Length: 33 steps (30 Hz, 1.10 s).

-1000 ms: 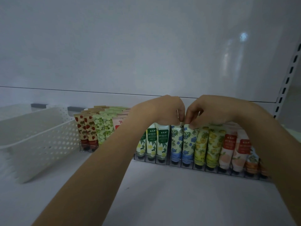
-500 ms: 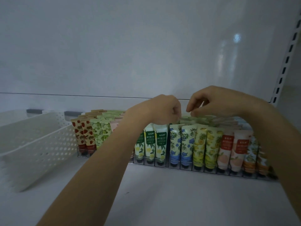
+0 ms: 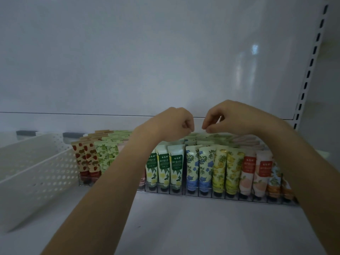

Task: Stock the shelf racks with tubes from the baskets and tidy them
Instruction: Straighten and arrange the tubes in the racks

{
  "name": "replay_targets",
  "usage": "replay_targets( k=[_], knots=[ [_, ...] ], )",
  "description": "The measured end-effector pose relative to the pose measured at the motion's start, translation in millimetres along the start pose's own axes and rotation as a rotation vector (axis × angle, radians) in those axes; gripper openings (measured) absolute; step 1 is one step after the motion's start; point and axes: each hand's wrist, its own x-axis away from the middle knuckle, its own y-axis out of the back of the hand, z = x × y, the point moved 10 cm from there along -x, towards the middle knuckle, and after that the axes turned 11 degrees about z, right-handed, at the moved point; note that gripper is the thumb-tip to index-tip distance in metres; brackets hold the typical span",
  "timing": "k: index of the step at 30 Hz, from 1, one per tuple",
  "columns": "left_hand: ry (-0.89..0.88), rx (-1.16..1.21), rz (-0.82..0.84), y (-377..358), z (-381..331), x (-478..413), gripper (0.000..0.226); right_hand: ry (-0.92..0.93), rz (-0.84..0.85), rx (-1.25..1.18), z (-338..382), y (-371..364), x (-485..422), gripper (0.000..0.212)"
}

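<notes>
A: Holding anything up there?
B: No. My left hand (image 3: 173, 124) is clenching in a fist and my right hand (image 3: 226, 116) is curling thumb towards fingertip. Both are gripping nothing, hovering just above the tubes (image 3: 175, 168).
A: And those?
B: They're standing caps down, filling the wire rack (image 3: 202, 195) in rows. The white basket (image 3: 36, 172) is sitting left of it on the shelf (image 3: 184, 227); I can't tell its contents.

Left hand (image 3: 177, 124) and right hand (image 3: 227, 117), fingers curled, close together.
</notes>
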Motion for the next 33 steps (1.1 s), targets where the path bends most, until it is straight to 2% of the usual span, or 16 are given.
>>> replay_targets(
  k=[5,12,20,25,30,33],
  knots=[
    [0.037,0.002,0.077,-14,10,-8,0.018,-0.091,0.136,0.071,-9,-26,-12,0.013],
    [0.01,0.003,0.118,-23,6,-18,0.021,-0.075,0.163,0.071,-12,-32,-18,0.018],
    [-0.002,-0.005,0.135,-26,5,-19,0.024,-0.04,0.143,0.056,-11,-34,-20,0.019],
    [0.047,0.014,0.009,-7,23,-18,0.027,-0.013,-0.053,-0.048,-19,4,-15,0.021],
    [0.06,0.022,0.022,-12,33,-22,0.027,-0.07,0.066,0.008,-13,-13,-36,0.013],
    [0.051,0.008,0.041,-19,34,-26,0.026,-0.087,0.072,0.013,-13,-23,-43,0.016]
  ],
)
